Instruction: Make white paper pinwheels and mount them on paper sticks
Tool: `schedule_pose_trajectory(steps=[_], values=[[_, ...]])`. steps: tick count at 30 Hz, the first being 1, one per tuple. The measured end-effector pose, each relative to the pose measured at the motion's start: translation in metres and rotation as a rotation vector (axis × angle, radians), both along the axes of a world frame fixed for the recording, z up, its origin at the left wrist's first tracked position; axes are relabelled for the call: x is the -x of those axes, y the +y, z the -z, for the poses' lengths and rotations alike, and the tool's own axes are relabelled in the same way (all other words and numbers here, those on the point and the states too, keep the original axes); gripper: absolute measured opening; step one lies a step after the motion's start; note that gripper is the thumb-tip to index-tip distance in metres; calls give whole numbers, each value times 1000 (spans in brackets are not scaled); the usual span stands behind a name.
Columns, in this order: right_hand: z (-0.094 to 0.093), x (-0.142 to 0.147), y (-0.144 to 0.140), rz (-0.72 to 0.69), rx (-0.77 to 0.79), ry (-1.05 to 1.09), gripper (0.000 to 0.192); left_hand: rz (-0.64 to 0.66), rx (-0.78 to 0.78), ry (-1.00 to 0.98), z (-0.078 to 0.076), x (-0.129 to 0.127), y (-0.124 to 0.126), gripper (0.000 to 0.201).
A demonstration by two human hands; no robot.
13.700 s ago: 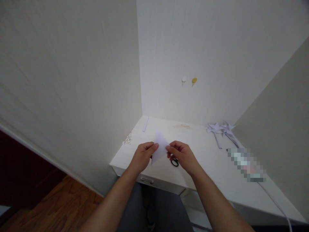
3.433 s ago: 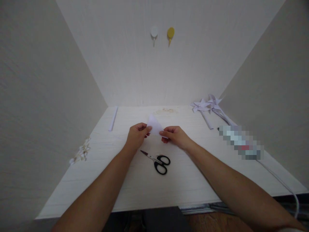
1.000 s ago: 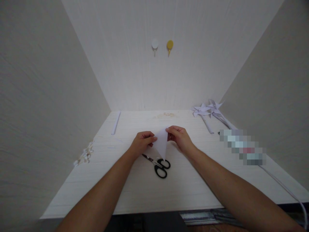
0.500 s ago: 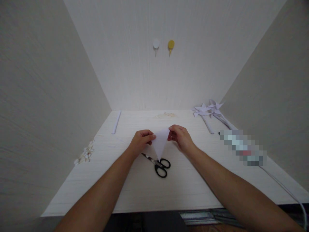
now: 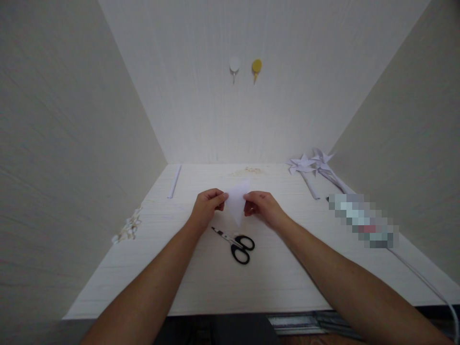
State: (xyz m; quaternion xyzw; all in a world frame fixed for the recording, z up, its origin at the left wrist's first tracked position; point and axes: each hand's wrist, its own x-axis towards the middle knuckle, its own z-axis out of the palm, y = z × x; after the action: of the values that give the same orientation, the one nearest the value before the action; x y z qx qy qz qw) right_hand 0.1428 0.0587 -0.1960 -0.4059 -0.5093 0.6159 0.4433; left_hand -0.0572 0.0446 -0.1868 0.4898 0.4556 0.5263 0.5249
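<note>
A small folded piece of white paper (image 5: 236, 202), tapering to a point at the bottom, is held up between my two hands. My left hand (image 5: 211, 203) pinches its left edge between thumb and fingers. On the opposite edge, my right hand (image 5: 261, 205) grips the paper the same way. Just below the paper's tip, black-handled scissors (image 5: 240, 248) lie on the white table (image 5: 201, 287), their closed blades pointing up and left. The paper looks slightly blurred, so its folds are hard to make out.
Several white paper pinwheels (image 5: 301, 164) on rolled sticks lie at the back right. A rolled paper stick (image 5: 174, 181) rests at the back left. Near the left wall is a small white and brown cluster (image 5: 128, 226). A blurred-out object (image 5: 361, 220) with a white cable (image 5: 413, 270) lies at right. Two hooks (image 5: 256, 67) hang on the wall.
My hands have come slightly closer together on the paper, the right one shifting left. The paper's lower tip has risen off the scissors and its outline has turned narrower. The scissors stay put.
</note>
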Motion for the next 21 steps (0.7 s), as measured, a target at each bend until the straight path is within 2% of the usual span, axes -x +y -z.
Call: schedule_pose_trajectory(steps=[5,21], values=[[4,3,-3,-113,-9,-61,35,-66,-29,-16,1,0,1,28],[6,5,-5,-162,-40,-128,41,-180,-36,-12,3,1,5,34]])
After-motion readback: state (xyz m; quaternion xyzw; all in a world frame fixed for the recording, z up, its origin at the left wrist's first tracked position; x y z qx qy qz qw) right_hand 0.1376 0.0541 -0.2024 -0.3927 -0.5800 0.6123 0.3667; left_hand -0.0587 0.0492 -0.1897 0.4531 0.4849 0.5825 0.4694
